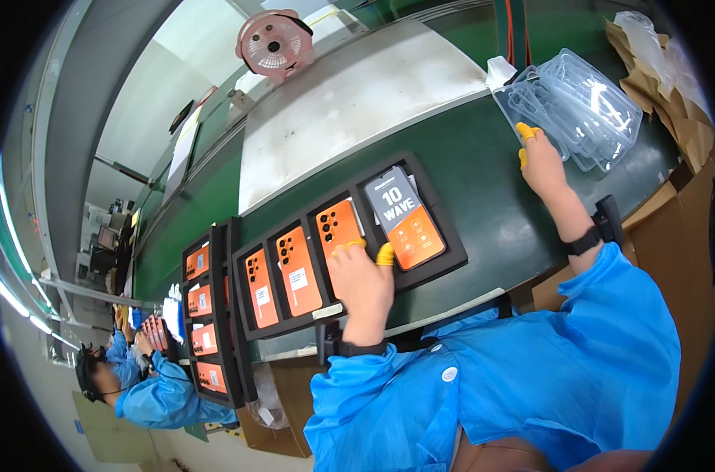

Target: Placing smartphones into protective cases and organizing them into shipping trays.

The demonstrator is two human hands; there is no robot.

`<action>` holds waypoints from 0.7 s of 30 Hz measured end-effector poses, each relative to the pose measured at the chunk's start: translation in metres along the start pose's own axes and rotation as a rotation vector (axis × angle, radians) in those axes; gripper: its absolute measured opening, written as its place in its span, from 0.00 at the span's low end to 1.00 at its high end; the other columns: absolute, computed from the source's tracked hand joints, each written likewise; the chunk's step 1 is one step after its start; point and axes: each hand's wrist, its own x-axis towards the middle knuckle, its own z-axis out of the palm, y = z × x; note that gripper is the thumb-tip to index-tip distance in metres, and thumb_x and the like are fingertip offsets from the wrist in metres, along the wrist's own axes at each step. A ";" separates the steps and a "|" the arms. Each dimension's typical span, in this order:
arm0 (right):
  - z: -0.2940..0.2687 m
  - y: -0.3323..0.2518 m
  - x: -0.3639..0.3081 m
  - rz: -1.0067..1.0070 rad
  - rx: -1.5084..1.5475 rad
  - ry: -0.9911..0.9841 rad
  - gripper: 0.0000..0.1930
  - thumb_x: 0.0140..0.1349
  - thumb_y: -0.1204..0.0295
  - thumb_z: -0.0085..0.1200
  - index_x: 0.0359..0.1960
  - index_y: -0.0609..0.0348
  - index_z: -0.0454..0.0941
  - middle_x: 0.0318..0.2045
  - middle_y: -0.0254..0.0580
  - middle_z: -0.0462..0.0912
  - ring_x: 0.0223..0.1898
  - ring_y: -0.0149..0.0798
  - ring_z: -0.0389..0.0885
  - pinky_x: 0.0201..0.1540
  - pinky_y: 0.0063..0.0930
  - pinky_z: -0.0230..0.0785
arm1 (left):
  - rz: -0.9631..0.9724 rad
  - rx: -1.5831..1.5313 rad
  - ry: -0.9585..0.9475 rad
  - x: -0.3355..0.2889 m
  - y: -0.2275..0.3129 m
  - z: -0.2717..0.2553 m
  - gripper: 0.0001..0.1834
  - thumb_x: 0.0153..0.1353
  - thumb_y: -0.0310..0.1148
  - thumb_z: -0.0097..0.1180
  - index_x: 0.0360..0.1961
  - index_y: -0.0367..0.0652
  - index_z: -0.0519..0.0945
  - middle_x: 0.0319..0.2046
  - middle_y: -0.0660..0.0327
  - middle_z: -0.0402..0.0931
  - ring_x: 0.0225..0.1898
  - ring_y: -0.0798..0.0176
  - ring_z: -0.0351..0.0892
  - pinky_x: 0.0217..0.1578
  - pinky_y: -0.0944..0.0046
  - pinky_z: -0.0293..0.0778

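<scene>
Resting at mid-frame, the left hand [363, 279] lies on the black tray [452, 236], its yellow-capped fingers [385, 254] spread loose and touching the lower edge of a phone [405, 218] lying screen-up in the rightmost slot; it grasps nothing that I can make out. That tray holds four phones: this one, and three orange phones [298, 271] lying back-up in the slots to its left, one of them partly covered by the hand. A second tray [216, 315] sits just beside it at lower left with more orange phones in a column; its lower end is cut off by a sleeve and the bench edge.

The right hand [542, 161], upper right, reaches toward a stack of clear plastic shells [578, 102], its capped fingertips at or touching the stack's near edge; whether it grips one I cannot tell. How many shells are nested there is hard to count. Brown paper [672, 86] is heaped beyond them at the frame's right rim.

Between the two hands the green bench [483, 165] is bare. A grey board [357, 102] lies above the trays, and a pink fan [275, 43] stands at top centre. Another person [149, 393] in blue sits at lower left, small and bent by the lens.
</scene>
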 end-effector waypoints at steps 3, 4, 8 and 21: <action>-0.027 -0.009 -0.013 -0.085 0.271 -0.164 0.18 0.44 0.80 0.50 0.41 0.61 0.69 0.34 0.50 0.70 0.35 0.52 0.72 0.38 0.38 0.66 | -0.177 0.031 -0.089 -0.012 -0.037 -0.014 0.22 0.50 0.43 0.54 0.32 0.31 0.69 0.32 0.46 0.67 0.37 0.44 0.64 0.36 0.51 0.63; -0.036 -0.014 -0.021 -0.207 0.278 -0.285 0.18 0.43 0.81 0.50 0.40 0.59 0.69 0.33 0.49 0.71 0.34 0.51 0.72 0.37 0.37 0.66 | -0.256 0.051 -0.182 -0.018 -0.048 -0.013 0.23 0.50 0.44 0.53 0.33 0.31 0.69 0.32 0.46 0.68 0.37 0.44 0.65 0.37 0.51 0.63; -0.050 -0.039 -0.058 -0.306 0.441 -0.870 0.20 0.39 0.82 0.49 0.40 0.61 0.68 0.25 0.48 0.73 0.29 0.49 0.73 0.32 0.35 0.66 | -0.017 0.257 -0.101 -0.041 -0.037 0.003 0.29 0.52 0.47 0.50 0.38 0.25 0.68 0.32 0.43 0.70 0.37 0.44 0.66 0.42 0.52 0.60; -0.077 -0.013 -0.044 -0.376 0.274 -1.036 0.19 0.38 0.82 0.49 0.37 0.59 0.71 0.28 0.46 0.75 0.34 0.48 0.72 0.35 0.36 0.65 | -0.536 -0.596 -0.203 -0.009 -0.051 0.009 0.26 0.50 0.33 0.55 0.46 0.28 0.63 0.37 0.44 0.72 0.40 0.47 0.72 0.40 0.58 0.67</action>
